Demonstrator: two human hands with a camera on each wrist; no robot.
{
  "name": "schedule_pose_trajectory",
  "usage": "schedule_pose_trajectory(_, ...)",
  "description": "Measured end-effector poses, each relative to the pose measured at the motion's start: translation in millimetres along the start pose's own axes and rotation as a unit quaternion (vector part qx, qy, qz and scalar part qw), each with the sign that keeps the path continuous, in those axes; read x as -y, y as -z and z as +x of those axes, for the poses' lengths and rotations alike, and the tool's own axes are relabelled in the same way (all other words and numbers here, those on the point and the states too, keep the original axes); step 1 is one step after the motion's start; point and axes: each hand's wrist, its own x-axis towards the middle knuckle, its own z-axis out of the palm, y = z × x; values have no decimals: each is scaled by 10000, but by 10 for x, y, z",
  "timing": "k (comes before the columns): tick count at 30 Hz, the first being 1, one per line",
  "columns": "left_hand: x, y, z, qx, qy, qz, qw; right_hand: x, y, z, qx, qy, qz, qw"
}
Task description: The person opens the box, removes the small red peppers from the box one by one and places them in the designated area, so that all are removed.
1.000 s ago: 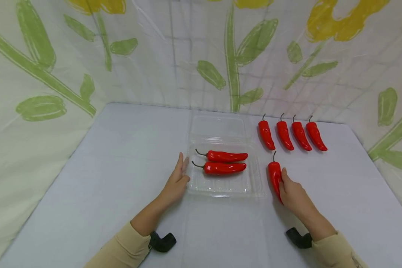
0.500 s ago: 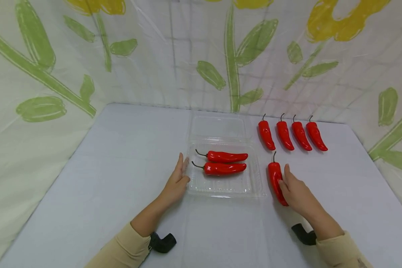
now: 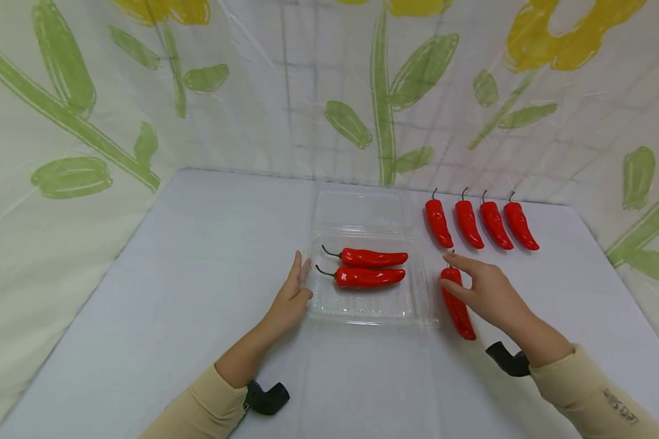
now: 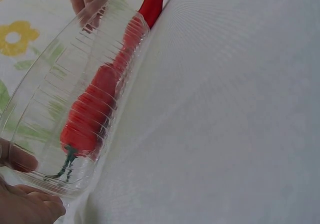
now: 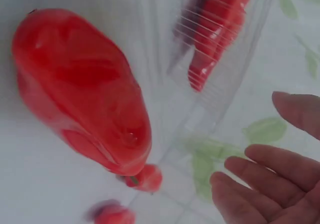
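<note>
In the head view, a clear plastic clamshell box (image 3: 362, 312) lies with its lid folded back. Two red chili peppers (image 3: 373, 258) rest side by side in its base, stems to the left. My left hand (image 3: 287, 305) holds the box's left edge, the thumb near the front corner; the left wrist view shows a finger (image 4: 20, 159) through the plastic. A single red chili pepper (image 3: 458, 308) lies right of the box. Over its stem end hovers my right hand (image 3: 491, 296), thumb and fingers spread, holding nothing; the right wrist view shows these fingers (image 5: 280, 171) apart from the pepper.
Several more red chili peppers (image 3: 494, 225) lie in a row at the table's back right, stems away from me. A cloth (image 3: 241, 91) with painted flowers hangs behind the white table (image 3: 214, 262). Black curved pieces (image 3: 509, 360) sit at both wrists.
My right hand has let go of the lone pepper, risen off it and moved up toward its stem end, fingers spreading. The left hand and the box have stayed in place.
</note>
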Motion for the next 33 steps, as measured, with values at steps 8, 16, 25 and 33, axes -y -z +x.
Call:
schedule_pose_trajectory(8, -6, 4, -3, -41, 29, 12, 10000, 93, 58, 71, 328, 482, -128, 9982)
schedule_pose_trajectory(16, -5, -8, -5, -44, 87, 20, 10000, 289, 78, 204, 720, 828, -78, 9939)
schedule_pose_trajectory(25, -1, -6, 9, -64, 36, 40, 10000, 441, 22, 385, 1441, 1052, -199, 9838)
schedule_pose_trajectory(33, 8, -9, 1, -42, 30, 15, 10000, 483, -14, 534, 1854, 1322, -452, 9727)
